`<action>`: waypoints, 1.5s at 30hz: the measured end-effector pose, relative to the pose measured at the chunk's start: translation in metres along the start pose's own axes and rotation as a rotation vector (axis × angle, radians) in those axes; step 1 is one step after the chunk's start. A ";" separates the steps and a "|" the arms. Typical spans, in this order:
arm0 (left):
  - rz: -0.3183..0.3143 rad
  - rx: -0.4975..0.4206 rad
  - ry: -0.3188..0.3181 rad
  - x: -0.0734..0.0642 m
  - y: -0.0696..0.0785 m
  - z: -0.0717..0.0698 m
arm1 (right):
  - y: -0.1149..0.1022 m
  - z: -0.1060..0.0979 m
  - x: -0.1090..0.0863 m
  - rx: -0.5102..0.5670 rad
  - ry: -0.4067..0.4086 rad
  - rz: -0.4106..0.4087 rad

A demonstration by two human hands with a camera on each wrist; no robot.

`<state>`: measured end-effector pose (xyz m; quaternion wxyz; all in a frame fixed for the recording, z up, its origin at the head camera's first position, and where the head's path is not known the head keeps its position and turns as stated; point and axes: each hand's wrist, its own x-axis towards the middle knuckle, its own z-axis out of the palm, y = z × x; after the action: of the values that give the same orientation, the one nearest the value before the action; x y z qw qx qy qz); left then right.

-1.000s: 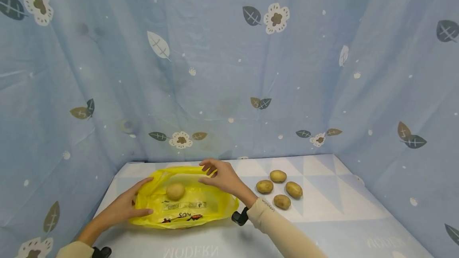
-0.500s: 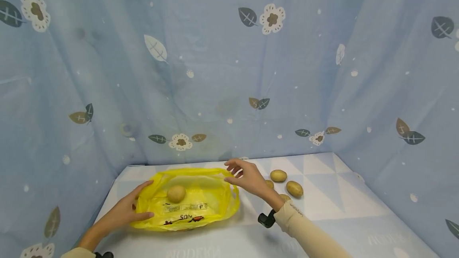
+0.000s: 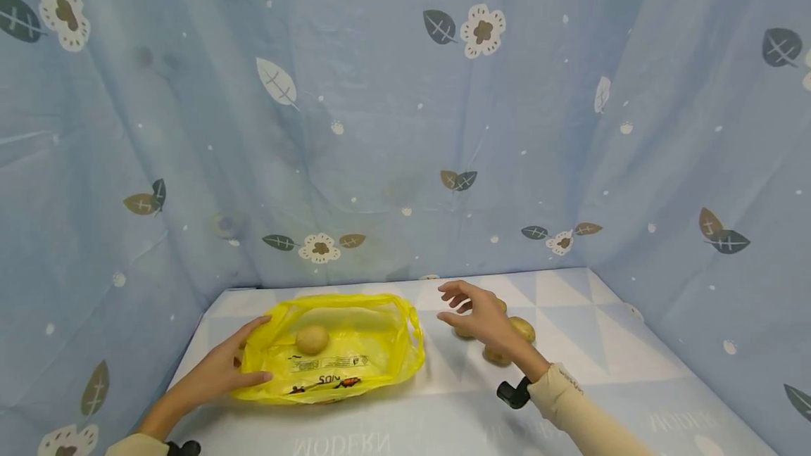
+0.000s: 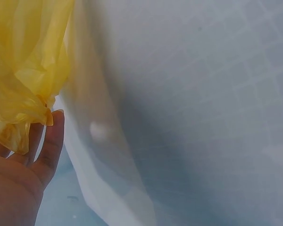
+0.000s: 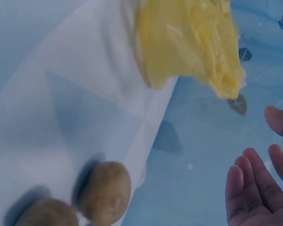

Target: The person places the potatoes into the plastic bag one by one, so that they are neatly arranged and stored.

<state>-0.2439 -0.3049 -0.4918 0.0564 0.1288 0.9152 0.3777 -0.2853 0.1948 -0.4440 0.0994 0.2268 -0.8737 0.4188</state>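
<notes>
A yellow plastic bag (image 3: 405, 364) lies with its mouth spread wide on the left of the table, a potato (image 3: 312, 340) inside it. My left hand (image 3: 218, 371) holds the bag's left end, thumb and forefinger apart along the rim. In the left wrist view, the crumpled yellow plastic hangs against the fingers (image 4: 52, 141). My right hand (image 3: 478, 315) is empty, its fingers loosely bent, in front of several potatoes (image 3: 523, 329) that it partly hides. Two of those potatoes (image 5: 105, 193) show at the bottom of the right wrist view.
The pale, triangle-patterned table (image 3: 595, 357) stretches to the right of the potatoes. Blue curtains (image 3: 380, 125) with leaves and flowers close in the back and both sides.
The right hand has moved right, from over the bag's mouth to the potatoes outside. The left hand stays at the bag, and the potato inside has hardly shifted.
</notes>
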 end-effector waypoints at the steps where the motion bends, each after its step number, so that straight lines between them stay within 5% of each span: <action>1: 0.004 0.002 -0.001 -0.002 0.000 -0.001 | 0.002 -0.001 -0.003 -0.002 0.003 0.003; 25: -0.019 0.011 -0.006 -0.004 0.000 0.002 | 0.066 -0.042 -0.074 -0.044 0.076 0.250; 45: 0.001 -0.013 -0.008 0.001 -0.001 0.001 | 0.097 -0.055 -0.098 -0.091 0.134 0.339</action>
<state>-0.2451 -0.3042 -0.4934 0.0609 0.1304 0.9124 0.3832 -0.2467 0.3211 -0.5120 0.0954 0.0431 -0.9088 0.4038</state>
